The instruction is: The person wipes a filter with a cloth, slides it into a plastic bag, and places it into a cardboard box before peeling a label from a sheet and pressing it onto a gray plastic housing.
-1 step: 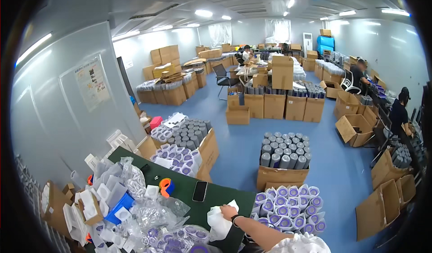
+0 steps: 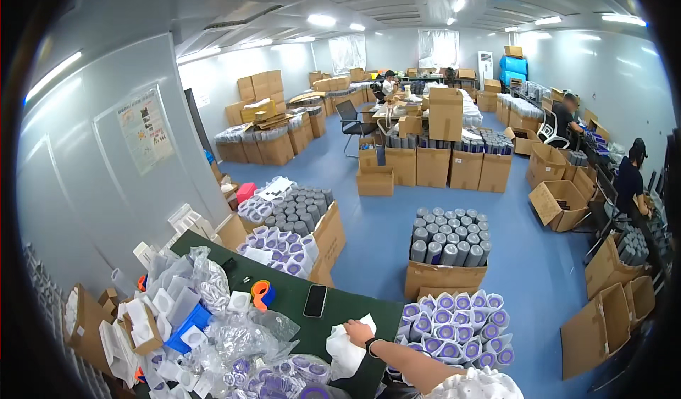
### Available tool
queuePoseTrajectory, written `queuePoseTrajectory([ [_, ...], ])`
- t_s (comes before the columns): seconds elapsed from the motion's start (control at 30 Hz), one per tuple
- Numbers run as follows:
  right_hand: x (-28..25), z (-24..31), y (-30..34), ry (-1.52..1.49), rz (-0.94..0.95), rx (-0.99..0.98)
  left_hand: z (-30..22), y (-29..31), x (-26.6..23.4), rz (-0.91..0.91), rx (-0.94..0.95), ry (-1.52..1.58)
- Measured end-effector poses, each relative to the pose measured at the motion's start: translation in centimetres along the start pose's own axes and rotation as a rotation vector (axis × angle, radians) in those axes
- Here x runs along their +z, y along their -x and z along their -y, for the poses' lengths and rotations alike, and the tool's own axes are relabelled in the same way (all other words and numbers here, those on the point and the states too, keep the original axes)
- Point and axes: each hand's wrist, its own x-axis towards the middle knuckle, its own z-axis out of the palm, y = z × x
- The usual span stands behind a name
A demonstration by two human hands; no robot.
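The right hand (image 2: 359, 333) touches a crumpled white sheet (image 2: 345, 360), maybe to steady it; how closed its fingers are, I can't tell.

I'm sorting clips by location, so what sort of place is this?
Probably a packing or light assembly workshop: a brown carton is packed with grey cylinders, a green worktable is heaped with clear plastic bags, and other people are at the right.
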Motion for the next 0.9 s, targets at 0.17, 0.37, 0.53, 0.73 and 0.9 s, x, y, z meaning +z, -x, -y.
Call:
queuePoseTrajectory([
  [0.17,-8.7,4.0,-0.2,-0.273,-0.411,-0.213,-2.8,-0.4,-0.6,-0.019,-0.075,-0.036],
  [0.37,-24.2,12.1,4.2,-0.824,-0.767,-0.124,-8.1,-1.6,4.2,0.386,-0.105,-0.012],
  [0.53,-27.6,13.7,11.5,-0.833,-0.574,-0.282,-6.5,-2.2,11.0,0.377,0.769,-0.448],
  [0.73,-28.0,11.0,17.8,-0.834,-0.464,-0.121,-4.6,-2.9,13.1,0.65,0.564,-0.351],
  [0.9,-27.5,7.7,22.2,-0.842,-0.584,0.112,-4.0,-3.0,15.3,0.901,0.338,-0.29],
])
